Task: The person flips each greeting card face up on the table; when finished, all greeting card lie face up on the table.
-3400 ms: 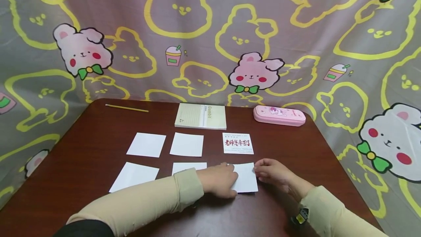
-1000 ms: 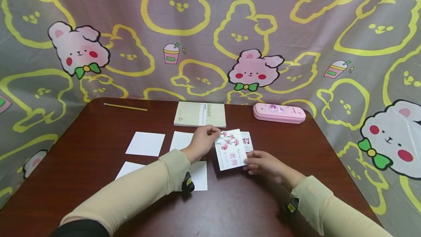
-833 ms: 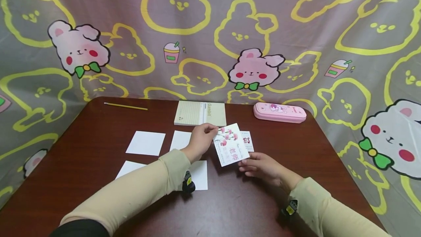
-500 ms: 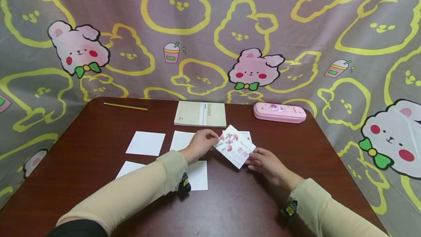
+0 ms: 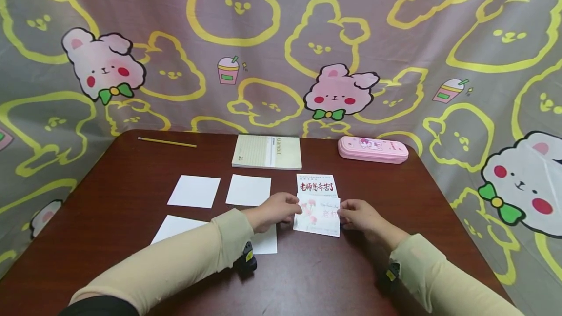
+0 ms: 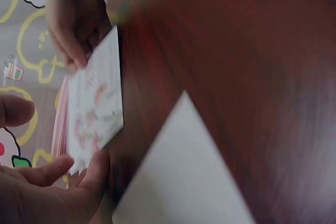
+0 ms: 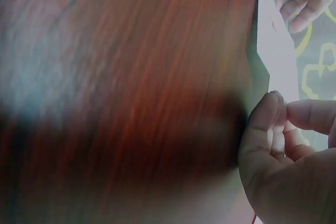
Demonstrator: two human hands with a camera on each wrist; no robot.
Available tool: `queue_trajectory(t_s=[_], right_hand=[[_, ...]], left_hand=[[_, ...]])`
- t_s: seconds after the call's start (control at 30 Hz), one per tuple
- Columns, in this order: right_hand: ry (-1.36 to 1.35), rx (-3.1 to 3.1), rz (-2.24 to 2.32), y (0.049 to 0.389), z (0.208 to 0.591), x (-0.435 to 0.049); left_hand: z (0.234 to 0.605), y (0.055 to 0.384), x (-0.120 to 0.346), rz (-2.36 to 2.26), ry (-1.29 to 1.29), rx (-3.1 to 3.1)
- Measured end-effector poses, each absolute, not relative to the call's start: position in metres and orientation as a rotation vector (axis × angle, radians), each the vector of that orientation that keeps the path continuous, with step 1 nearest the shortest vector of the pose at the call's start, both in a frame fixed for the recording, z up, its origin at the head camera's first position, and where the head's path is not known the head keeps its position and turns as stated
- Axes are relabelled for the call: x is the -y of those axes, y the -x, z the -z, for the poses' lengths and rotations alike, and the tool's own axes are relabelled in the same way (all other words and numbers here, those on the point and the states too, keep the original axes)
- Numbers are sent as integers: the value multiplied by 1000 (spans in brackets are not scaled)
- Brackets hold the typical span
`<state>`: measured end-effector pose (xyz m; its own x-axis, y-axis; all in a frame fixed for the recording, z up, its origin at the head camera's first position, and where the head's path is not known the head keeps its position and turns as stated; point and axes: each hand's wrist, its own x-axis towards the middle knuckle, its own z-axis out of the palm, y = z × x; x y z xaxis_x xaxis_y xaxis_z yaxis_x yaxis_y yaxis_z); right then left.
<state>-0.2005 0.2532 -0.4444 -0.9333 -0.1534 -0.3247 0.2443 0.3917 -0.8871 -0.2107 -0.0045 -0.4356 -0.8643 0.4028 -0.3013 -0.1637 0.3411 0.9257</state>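
A square card with pink flowers (image 5: 317,223) is held over the table between both hands, its near edge tilted towards me in the head view. My left hand (image 5: 275,211) pinches its left edge; in the left wrist view the thumb and a finger meet at the card's corner. My right hand (image 5: 362,216) pinches the right edge, thumb against fingertips in the right wrist view. Just behind lies a card with red lettering (image 5: 316,185), its lower part overlapped by the flower card. Left of my hands lies a blank white card (image 5: 266,242), partly hidden by the left sleeve.
More blank white cards lie to the left: one back left card (image 5: 194,191), one back middle card (image 5: 249,190), and one front left card (image 5: 177,228) under the forearm. Behind them are a yellow pencil (image 5: 167,142), a notebook (image 5: 266,152) and a pink pencil case (image 5: 372,150).
The near right card was picked up and turned over to its flower side. It has since been rotated between both hands, straightened, and brought lower and nearer, in front of the red-lettered card.
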Motion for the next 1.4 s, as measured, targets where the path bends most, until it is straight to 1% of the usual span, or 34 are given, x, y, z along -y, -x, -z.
queue_trajectory(t_s=[0.37,0.57,0.73,1.07,1.4], right_hand=[[-67,-2470,1417,202,444,-264],[16,-2504,1297,201,442,-268],[92,-2527,1159,202,437,-268],[101,-2615,955,201,433,-262],[125,-2623,942,201,434,-262]], left_hand=[[428,191,-4,-1719,-158,-1907],[424,185,-6,-1700,-159,-1875],[423,185,-3,-1677,-181,-1881],[418,186,1,-1619,-187,-1887],[421,189,2,-1675,-150,-1797]])
